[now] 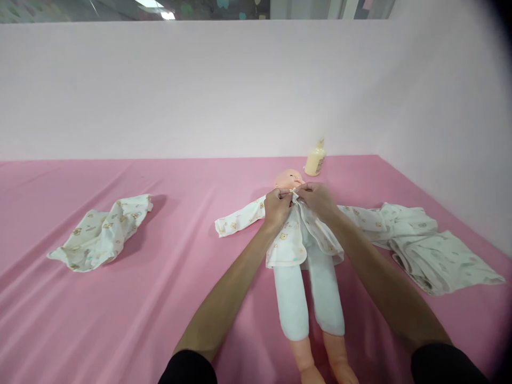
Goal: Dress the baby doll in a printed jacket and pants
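A baby doll lies on its back on the pink sheet, its head toward the wall and its feet toward me. It wears a white patterned baby jacket over a pale cloth body with soft legs. Below the collar the jacket's front hangs apart. At the neck, my left hand pinches the jacket's edge on one side. My right hand pinches the other edge, close beside the left fingertips. Whether a snap or tie is between the fingers is too small to tell.
A pump bottle of pale yellow liquid stands beyond the doll's head. On the left lies a crumpled patterned cloth; folded patterned clothes lie on the right. Pale walls border the pink sheet at the back and right.
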Demonstrator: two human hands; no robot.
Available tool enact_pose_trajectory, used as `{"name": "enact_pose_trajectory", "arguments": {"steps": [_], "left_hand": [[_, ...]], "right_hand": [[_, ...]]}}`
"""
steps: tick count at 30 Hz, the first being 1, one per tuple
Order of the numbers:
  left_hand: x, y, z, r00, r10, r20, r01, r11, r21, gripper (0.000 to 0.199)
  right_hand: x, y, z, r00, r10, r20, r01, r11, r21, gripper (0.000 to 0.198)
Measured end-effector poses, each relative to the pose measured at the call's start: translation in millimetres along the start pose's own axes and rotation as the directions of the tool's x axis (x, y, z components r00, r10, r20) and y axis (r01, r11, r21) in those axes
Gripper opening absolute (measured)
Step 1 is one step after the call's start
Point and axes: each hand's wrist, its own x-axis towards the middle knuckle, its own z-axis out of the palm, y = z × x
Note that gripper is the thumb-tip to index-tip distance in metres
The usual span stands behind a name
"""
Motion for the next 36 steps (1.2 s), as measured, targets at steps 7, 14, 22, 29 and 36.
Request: {"name": "enact_pose_trajectory", "arguments": {"steps": [7, 14, 22, 29, 36], "left_hand": [[-0.7, 3.0, -3.5, 0.997, -0.024, 0.072, 0.030, 0.997, -0.071, 0.008], [-0.5, 2.3, -3.6, 0.994, -0.034, 0.103, 0.048, 0.989, -0.137, 0.008], [-2.2, 8.2, -2.9, 0.991, -0.120, 0.061, 0.129, 0.972, -0.196, 0.017], [2.4, 6.2, -6.4, 0.982, -0.159, 0.106, 0.180, 0.956, -0.232, 0.008], [9.1, 4.0, -12.0, 0.974, -0.173, 0.148, 0.205, 0.949, -0.238, 0.011]], "right_hand": [[-7.5, -7.1, 2.1, 0.931, -0.364, 0.041, 0.340, 0.818, -0.465, 0.017], [-27.0, -12.7, 13.1, 0.923, -0.381, 0.049, 0.334, 0.734, -0.591, 0.029], [-38.8, -4.3, 29.5, 0.891, -0.455, -0.002, 0.334, 0.658, -0.674, 0.026], [-35.4, -1.4, 26.1, 0.887, -0.461, 0.003, 0.370, 0.709, -0.601, 0.024], [-30.2, 0.9, 21.2, 0.893, -0.449, -0.019, 0.393, 0.801, -0.451, 0.023]]}}
